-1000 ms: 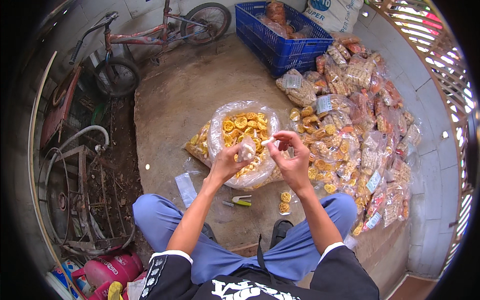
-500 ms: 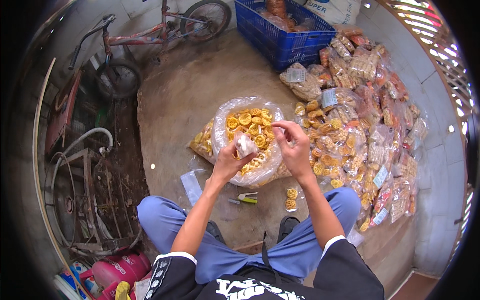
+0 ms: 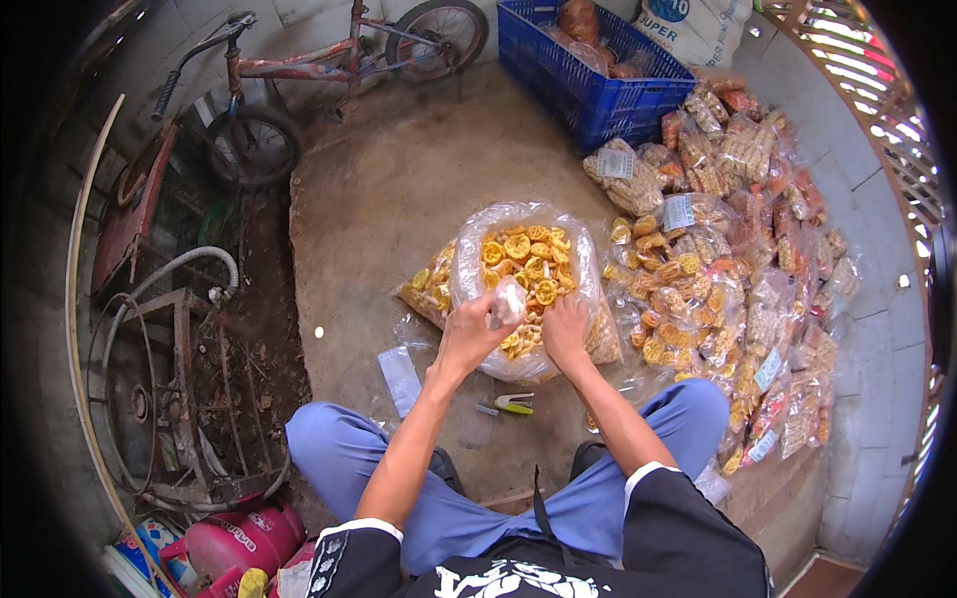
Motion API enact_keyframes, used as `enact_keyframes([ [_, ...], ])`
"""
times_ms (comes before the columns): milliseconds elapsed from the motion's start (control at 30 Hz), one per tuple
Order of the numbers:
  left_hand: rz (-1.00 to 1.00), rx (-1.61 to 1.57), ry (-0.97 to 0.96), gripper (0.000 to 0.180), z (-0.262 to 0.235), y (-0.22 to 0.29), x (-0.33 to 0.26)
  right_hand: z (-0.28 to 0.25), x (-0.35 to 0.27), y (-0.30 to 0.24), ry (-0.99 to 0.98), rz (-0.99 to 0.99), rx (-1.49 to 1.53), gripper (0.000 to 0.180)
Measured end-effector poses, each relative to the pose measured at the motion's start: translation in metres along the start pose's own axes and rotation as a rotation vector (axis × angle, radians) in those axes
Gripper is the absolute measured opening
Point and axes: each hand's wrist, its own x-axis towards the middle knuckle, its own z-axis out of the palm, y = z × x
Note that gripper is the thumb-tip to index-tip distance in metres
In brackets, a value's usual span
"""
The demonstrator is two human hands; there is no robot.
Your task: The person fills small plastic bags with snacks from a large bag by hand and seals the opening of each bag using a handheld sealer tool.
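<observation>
My left hand point(image 3: 471, 331) is closed around a small clear plastic bag point(image 3: 509, 302), which has something whitish inside. It holds this above a large open plastic bag point(image 3: 469, 261) full of yellow wheel-shaped crackers point(image 3: 517, 245). Down at the near right part of those crackers, inside the bag's mouth, is my right hand point(image 3: 566, 327). Its fingers are curled together and point downward; the fingertips, and anything in them, are hidden. The big bag stands on the floor between my bent knees and leans on another filled bag point(image 3: 423, 289).
A yellow-green stapler point(image 3: 514, 404) and flat clear plastic bags point(image 3: 401, 380) lie near my feet. To the right spreads a heap of packed snack bags point(image 3: 718, 299). Behind stand a blue crate point(image 3: 598, 95) and a bicycle point(image 3: 299, 70); a pink gas cylinder point(image 3: 239, 538) is at lower left.
My right hand has come down from above the big bag's right rim into the crackers. My left hand still holds the small bag. The whole view has shifted slightly.
</observation>
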Motion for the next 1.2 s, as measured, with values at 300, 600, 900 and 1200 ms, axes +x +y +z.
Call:
enact_keyframes([
  [300, 0.009, 0.027, -0.012, 0.033, 0.004, -0.007, -0.002, -0.017, 0.008, -0.002, 0.042, 0.121, 0.212, 0.012],
  [600, -0.026, -0.073, -0.079, 0.030, 0.010, -0.004, 0.003, -0.151, 0.018, 0.001, 0.204, 0.277, 1.065, 0.019],
  [900, 0.092, -0.078, -0.110, 0.033, 0.018, -0.008, 0.005, -0.158, 0.011, 0.000, 0.313, 0.067, 0.806, 0.018],
  [1200, 0.133, -0.098, -0.105, 0.035, 0.018, -0.015, 0.004, -0.153, 0.014, -0.005, 0.400, -0.074, 0.717, 0.014],
])
